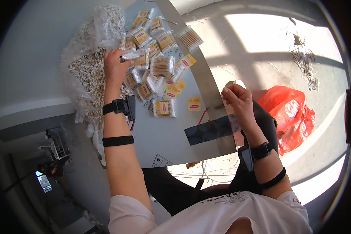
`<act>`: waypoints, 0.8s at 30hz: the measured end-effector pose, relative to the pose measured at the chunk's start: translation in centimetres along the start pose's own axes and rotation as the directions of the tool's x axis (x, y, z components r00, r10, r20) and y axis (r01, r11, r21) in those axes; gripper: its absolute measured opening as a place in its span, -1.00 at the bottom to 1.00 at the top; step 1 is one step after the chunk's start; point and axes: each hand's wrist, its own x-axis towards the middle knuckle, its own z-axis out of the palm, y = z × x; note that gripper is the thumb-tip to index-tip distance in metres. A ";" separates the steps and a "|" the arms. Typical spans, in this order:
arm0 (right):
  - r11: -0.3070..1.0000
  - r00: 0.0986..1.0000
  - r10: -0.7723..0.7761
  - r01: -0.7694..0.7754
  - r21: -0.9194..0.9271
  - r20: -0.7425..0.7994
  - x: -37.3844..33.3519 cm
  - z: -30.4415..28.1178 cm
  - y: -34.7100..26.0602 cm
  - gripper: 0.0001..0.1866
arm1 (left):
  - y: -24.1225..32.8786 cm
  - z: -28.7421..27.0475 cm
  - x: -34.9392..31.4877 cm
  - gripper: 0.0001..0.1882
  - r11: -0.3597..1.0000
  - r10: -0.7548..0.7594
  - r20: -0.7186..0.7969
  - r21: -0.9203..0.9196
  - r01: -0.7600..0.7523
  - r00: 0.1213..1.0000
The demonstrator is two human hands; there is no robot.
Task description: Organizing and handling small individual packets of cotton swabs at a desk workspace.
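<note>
My left hand (115,68) reaches to the far left of the table, thumb and fingers closed around a clear pack of cotton swabs (129,56). Beside it lies a loose heap of similar packs, among them one with a yellow label (141,37) and one showing bare sticks (162,65). To the left of that hand spreads a big clear plastic bag full of loose cotton swabs (85,74). My right hand (238,97) is raised past the table's right edge, fingertips pinched together; whatever they hold, if anything, cannot be made out.
One pack (163,108) and a yellow card (194,104) lie nearer me on the grey table (175,144). A dark translucent strip (207,130) crosses its right edge. A red plastic bag (286,113) rests to the right of my knee. Scraps (306,64) litter the sunlit floor.
</note>
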 end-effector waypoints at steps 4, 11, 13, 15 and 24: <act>0.988 0.982 0.147 -0.150 0.020 0.118 -0.7 -0.7 -0.9 -0.71 | 8.4 -0.1 -4.0 -0.66 0.978 0.091 -0.207 -0.164 -0.126 0.974; 0.932 0.927 0.260 -0.314 0.181 0.272 -0.7 -1.0 -1.5 -0.51 | 22.4 5.0 -12.3 -0.72 0.994 0.106 -0.361 0.029 -0.102 0.927; 0.962 0.941 0.237 -0.262 0.077 0.241 -0.5 -1.3 -1.2 -0.53 | 24.0 6.8 -13.7 -0.72 0.995 0.096 -0.315 0.023 -0.093 0.944; 0.987 0.969 0.161 -0.161 -0.014 0.189 -0.1 -1.8 -0.1 -0.61 | 25.3 7.6 -14.5 -0.74 0.995 0.087 -0.266 -0.031 -0.099 0.960; 0.967 0.981 0.192 -0.184 -0.177 0.027 0.2 -3.0 2.9 -0.74 | 21.3 7.6 -12.9 -0.85 0.602 -0.427 -0.085 -0.770 0.212 0.900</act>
